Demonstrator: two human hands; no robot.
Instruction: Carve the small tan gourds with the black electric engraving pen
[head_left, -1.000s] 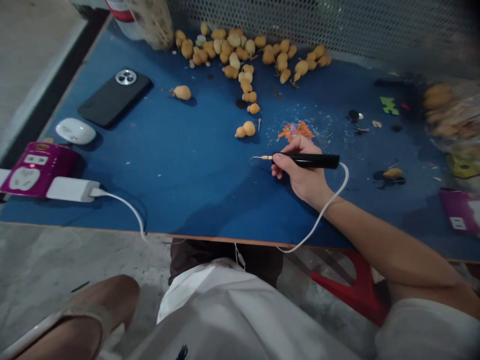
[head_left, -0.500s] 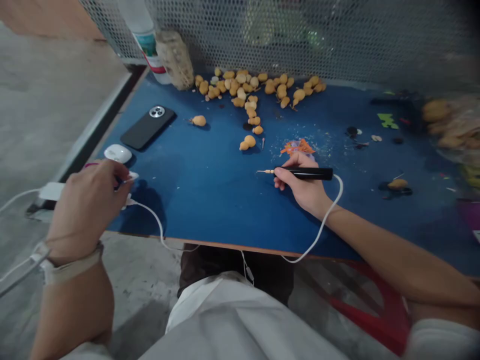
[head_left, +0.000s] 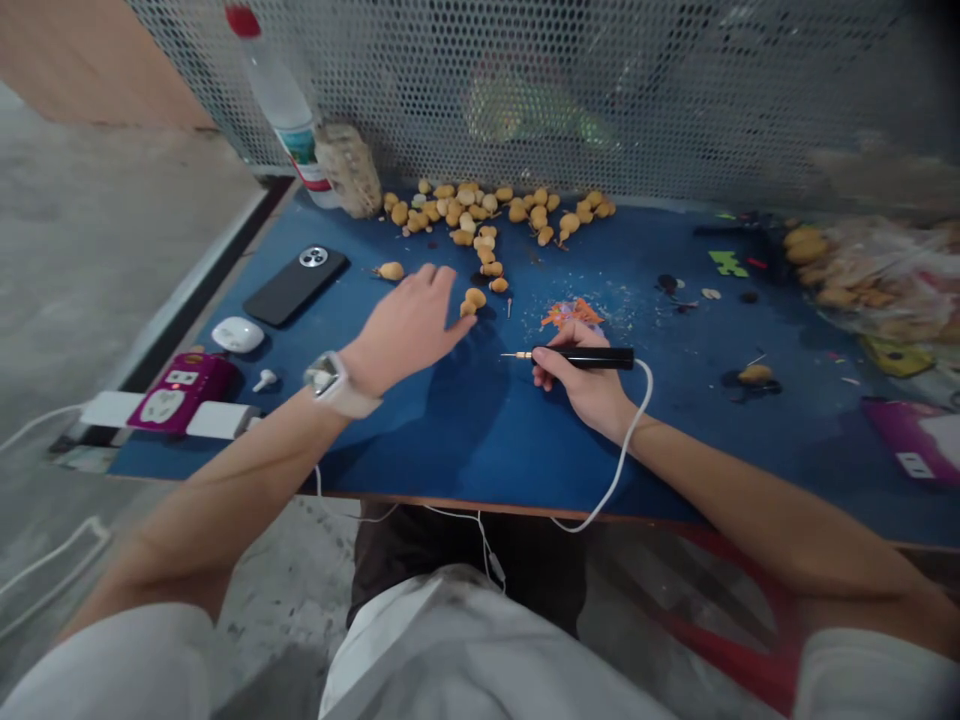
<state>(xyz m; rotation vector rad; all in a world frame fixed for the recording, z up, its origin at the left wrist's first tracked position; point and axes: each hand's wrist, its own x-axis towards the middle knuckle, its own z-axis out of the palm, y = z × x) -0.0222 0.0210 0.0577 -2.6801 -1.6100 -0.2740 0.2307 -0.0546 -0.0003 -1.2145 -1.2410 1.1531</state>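
My left hand (head_left: 411,325) is over the middle of the blue table (head_left: 405,430), fingers apart, palm down. Its thumb is beside a small tan gourd (head_left: 475,299); whether they touch I cannot tell. In my right hand (head_left: 581,375) is a black pen-like tool (head_left: 600,357) with a thin metal tip pointing left and a white cable at its rear. Just behind that hand sits a small heap of orange scraps (head_left: 572,314). Many more gourds (head_left: 466,200) are piled along the back, and a single gourd (head_left: 390,271) lies behind my left hand.
At left are a black phone (head_left: 292,288), a white case (head_left: 238,335), a white earbud (head_left: 264,380) and a purple power strip (head_left: 180,392). A bottle (head_left: 296,130) and a jar (head_left: 349,170) stand at the back left. A plastic bag (head_left: 885,285) lies at right.
My left hand has moved right from beside the power strip to near the gourd in the middle, its fingers now spread. The earbud now lies on the table. My right hand keeps the tool.
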